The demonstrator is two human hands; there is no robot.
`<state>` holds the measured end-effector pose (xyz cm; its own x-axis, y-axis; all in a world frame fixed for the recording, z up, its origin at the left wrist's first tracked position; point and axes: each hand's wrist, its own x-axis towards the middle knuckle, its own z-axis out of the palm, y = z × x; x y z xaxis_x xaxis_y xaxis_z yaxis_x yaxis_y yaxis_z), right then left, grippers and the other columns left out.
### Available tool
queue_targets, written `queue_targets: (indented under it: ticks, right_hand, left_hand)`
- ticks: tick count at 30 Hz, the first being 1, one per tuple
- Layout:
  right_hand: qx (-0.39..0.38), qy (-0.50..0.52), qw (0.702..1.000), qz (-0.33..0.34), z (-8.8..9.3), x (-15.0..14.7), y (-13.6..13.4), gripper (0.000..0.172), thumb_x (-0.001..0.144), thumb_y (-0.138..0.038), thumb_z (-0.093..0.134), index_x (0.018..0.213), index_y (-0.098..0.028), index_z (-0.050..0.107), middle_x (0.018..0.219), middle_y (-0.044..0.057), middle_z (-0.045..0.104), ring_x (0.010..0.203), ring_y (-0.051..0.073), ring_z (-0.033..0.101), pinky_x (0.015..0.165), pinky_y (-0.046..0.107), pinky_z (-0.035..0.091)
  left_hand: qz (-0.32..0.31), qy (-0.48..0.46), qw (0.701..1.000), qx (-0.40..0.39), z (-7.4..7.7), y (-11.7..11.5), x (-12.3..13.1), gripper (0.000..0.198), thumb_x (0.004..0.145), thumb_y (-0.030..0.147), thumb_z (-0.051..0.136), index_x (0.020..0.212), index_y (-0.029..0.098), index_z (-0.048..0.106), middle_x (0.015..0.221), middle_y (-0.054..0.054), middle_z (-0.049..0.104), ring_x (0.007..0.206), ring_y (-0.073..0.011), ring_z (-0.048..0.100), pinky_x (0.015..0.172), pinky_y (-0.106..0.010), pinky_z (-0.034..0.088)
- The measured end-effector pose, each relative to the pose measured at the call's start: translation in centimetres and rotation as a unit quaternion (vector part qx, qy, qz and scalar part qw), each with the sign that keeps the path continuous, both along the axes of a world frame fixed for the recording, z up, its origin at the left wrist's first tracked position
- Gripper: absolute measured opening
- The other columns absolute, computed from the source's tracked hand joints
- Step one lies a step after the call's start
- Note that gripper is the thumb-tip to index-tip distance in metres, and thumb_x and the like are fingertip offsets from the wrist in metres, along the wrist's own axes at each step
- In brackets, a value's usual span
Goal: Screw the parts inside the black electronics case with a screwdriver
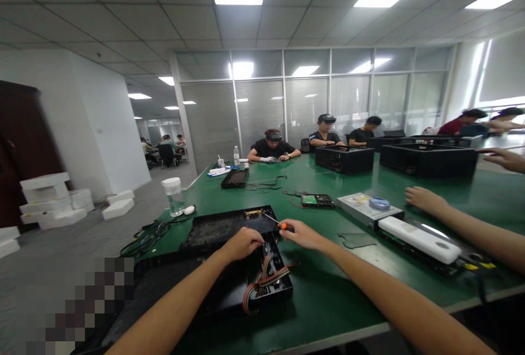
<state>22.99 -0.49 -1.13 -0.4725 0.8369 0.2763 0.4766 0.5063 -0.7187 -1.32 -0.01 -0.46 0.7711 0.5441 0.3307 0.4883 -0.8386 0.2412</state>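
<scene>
My right hand [301,234] grips a screwdriver [284,226] with an orange and black handle. Its thin metal shaft points left and away, its tip close to a small brass-coloured part [255,213] on a black metal panel [223,226]. My left hand [243,243] is closed, fingertips pinched over the edge of an open black computer case [197,284]; what they hold, if anything, is hidden. Striped red, black and white wires [268,278] loop out of the case's right end, below my left hand.
On the green table [328,295] are a lidded water jar [174,199], black cables [147,234], a drive with a green circuit board [318,200], a silver box [363,207] and a white device [418,239]. Another person's arm [463,218] reaches in from the right.
</scene>
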Motion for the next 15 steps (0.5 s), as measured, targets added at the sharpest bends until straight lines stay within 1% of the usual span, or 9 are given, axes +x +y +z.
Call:
queue_targets:
  ticks: [1, 2, 4, 7, 9, 10, 12, 14, 15]
  right_hand:
    - [0.004, 0.012, 1.0, 0.0, 0.2, 0.4, 0.0, 0.019, 0.074, -0.027, 0.051, 0.09, -0.016, 0.047, 0.071, -0.003, 0.052, 0.06, 0.009, 0.043, 0.056, 0.02, 0.033]
    - [0.002, 0.018, 1.0, -0.001, 0.4, 0.8, 0.0, 0.023, 0.071, -0.022, 0.053, 0.092, -0.017, 0.043, 0.072, -0.004, 0.049, 0.06, 0.009, 0.042, 0.055, 0.019, 0.033]
    - [-0.018, 0.01, 1.0, 0.006, 0.8, 1.8, 0.2, 0.028, 0.067, -0.017, 0.053, 0.092, -0.018, 0.039, 0.069, -0.006, 0.043, 0.056, 0.007, 0.038, 0.051, 0.018, 0.031]
    - [-0.034, 0.029, 0.998, 0.035, 1.8, 3.3, 0.8, 0.026, 0.07, -0.021, 0.053, 0.091, -0.018, 0.04, 0.065, -0.007, 0.041, 0.049, 0.006, 0.036, 0.046, 0.018, 0.03]
    - [-0.02, 0.064, 0.997, 0.028, 2.4, 3.8, 1.1, 0.021, 0.075, -0.03, 0.05, 0.09, -0.017, 0.045, 0.061, -0.006, 0.043, 0.046, 0.006, 0.037, 0.044, 0.018, 0.03]
    - [-0.006, 0.08, 0.997, 0.01, 2.7, 4.0, 1.1, 0.021, 0.078, -0.034, 0.047, 0.087, -0.016, 0.048, 0.058, -0.006, 0.043, 0.045, 0.007, 0.037, 0.043, 0.018, 0.029]
    - [0.047, 0.105, 0.992, -0.042, 3.1, 3.9, 1.0, 0.025, 0.08, -0.039, 0.043, 0.079, -0.015, 0.051, 0.053, -0.005, 0.043, 0.044, 0.008, 0.037, 0.043, 0.019, 0.029]
    - [0.119, 0.115, 0.982, -0.086, 3.2, 3.3, 0.6, 0.025, 0.079, -0.038, 0.046, 0.071, -0.015, 0.052, 0.055, -0.003, 0.045, 0.049, 0.009, 0.04, 0.048, 0.02, 0.032]
    - [0.15, 0.111, 0.978, -0.095, 3.2, 3.0, 0.4, 0.024, 0.078, -0.037, 0.049, 0.069, -0.015, 0.052, 0.057, -0.003, 0.047, 0.052, 0.009, 0.042, 0.051, 0.021, 0.033]
  left_hand:
    - [-0.003, 0.005, 1.0, -0.004, 0.1, -0.1, 0.0, 0.019, 0.083, 0.018, 0.047, 0.086, 0.016, 0.066, 0.089, -0.004, 0.065, 0.084, -0.0133, 0.058, 0.082, -0.022, 0.041]
    - [-0.006, 0.008, 1.0, -0.008, 0.3, -0.1, -0.1, 0.019, 0.082, 0.018, 0.048, 0.085, 0.015, 0.066, 0.089, -0.004, 0.065, 0.084, -0.0132, 0.058, 0.081, -0.021, 0.041]
    - [-0.003, 0.012, 1.0, -0.011, 0.4, -0.2, -0.1, 0.017, 0.081, 0.018, 0.049, 0.084, 0.015, 0.066, 0.088, -0.004, 0.065, 0.083, -0.0131, 0.058, 0.08, -0.021, 0.041]
    - [0.029, 0.016, 0.999, -0.017, 0.5, -0.2, -0.1, 0.014, 0.078, 0.017, 0.053, 0.084, 0.014, 0.065, 0.084, -0.004, 0.064, 0.078, -0.0129, 0.057, 0.076, -0.02, 0.041]
    - [0.054, 0.021, 0.998, -0.027, 0.3, -0.1, 0.0, 0.015, 0.076, 0.018, 0.054, 0.086, 0.014, 0.064, 0.081, -0.003, 0.064, 0.073, -0.0124, 0.057, 0.072, -0.02, 0.042]
    - [0.063, 0.024, 0.997, -0.033, 0.3, 0.0, 0.0, 0.015, 0.076, 0.018, 0.054, 0.087, 0.014, 0.064, 0.08, -0.003, 0.064, 0.072, -0.0122, 0.057, 0.07, -0.02, 0.042]
    - [0.074, 0.025, 0.996, -0.043, 0.2, 0.1, 0.1, 0.016, 0.076, 0.018, 0.054, 0.087, 0.014, 0.065, 0.079, -0.003, 0.065, 0.071, -0.012, 0.057, 0.069, -0.019, 0.042]
    - [0.081, 0.026, 0.995, -0.055, 0.2, 0.1, 0.2, 0.017, 0.076, 0.018, 0.053, 0.086, 0.014, 0.065, 0.079, -0.002, 0.066, 0.07, -0.012, 0.058, 0.068, -0.019, 0.042]
    - [0.081, 0.027, 0.994, -0.061, 0.3, 0.1, 0.3, 0.017, 0.076, 0.018, 0.053, 0.087, 0.014, 0.066, 0.079, -0.002, 0.066, 0.07, -0.012, 0.058, 0.068, -0.018, 0.042]
